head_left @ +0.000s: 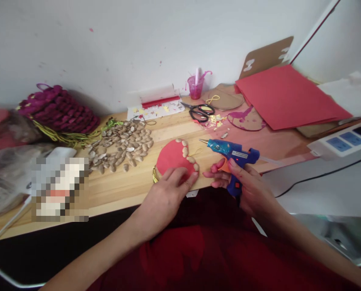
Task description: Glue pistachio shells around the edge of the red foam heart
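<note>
Dark-red clothing (174,258) lies nearest; left hand (165,194), grip unclear, touches round red shell-edged card (169,157); right hand (254,188) clamps blue plastic glue gun (224,147), pointing left toward card.

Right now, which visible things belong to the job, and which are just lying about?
Apparently for the job:
blue plastic glue gun, in the right hand
round red disc, under the left hand
pile of loose tan shells

Seemingly lying about:
black-handled scissors
pink plastic cup
purple woven basket

Bare tabletop (134,182) separates red disc (169,157) from shells (130,149) — scissors (194,107) obstruct farther back.
</note>
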`<action>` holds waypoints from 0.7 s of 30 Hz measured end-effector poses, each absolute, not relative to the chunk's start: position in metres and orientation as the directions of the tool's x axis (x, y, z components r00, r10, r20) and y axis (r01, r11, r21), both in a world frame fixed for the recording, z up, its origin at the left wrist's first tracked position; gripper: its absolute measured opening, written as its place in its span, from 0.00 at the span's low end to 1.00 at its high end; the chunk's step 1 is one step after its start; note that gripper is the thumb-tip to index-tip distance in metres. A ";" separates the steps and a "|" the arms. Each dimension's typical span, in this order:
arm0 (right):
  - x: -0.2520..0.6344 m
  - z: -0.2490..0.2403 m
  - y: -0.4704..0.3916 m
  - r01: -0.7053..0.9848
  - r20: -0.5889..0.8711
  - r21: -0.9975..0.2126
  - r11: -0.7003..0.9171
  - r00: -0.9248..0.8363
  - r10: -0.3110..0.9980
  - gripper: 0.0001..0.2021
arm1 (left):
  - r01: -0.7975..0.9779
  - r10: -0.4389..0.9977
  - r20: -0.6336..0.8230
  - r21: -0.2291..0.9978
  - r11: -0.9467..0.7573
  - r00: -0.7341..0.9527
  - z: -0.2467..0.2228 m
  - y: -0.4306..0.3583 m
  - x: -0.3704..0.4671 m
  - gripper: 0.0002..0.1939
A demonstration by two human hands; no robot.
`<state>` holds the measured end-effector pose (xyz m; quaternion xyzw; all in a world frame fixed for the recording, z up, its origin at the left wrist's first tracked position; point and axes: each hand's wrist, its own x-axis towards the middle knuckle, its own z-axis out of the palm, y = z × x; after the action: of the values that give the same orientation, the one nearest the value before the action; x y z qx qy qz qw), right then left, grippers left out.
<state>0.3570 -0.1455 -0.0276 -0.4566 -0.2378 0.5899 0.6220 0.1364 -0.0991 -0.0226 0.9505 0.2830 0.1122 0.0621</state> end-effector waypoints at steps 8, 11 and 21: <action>0.359 -0.025 -0.139 -0.524 -0.252 -0.843 -0.119 0.188 0.949 0.12 | 0.527 0.553 0.132 0.190 -0.829 0.823 -0.024 -0.098 0.138 0.33; 0.359 -0.022 -0.135 -0.528 -0.269 -0.840 -0.126 0.204 0.941 0.11 | 0.534 0.561 0.095 0.210 -0.819 0.823 -0.018 -0.098 0.139 0.30; 0.363 -0.022 -0.120 -0.261 -0.225 -0.958 -0.117 0.440 0.869 0.19 | 0.491 0.505 0.071 0.157 -0.857 0.860 -0.005 -0.094 0.141 0.24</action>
<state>0.3628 -0.1202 -0.0221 -0.5876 -0.2590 0.4615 0.6120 0.1412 -0.0939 -0.0047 0.9621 0.2588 0.0547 0.0667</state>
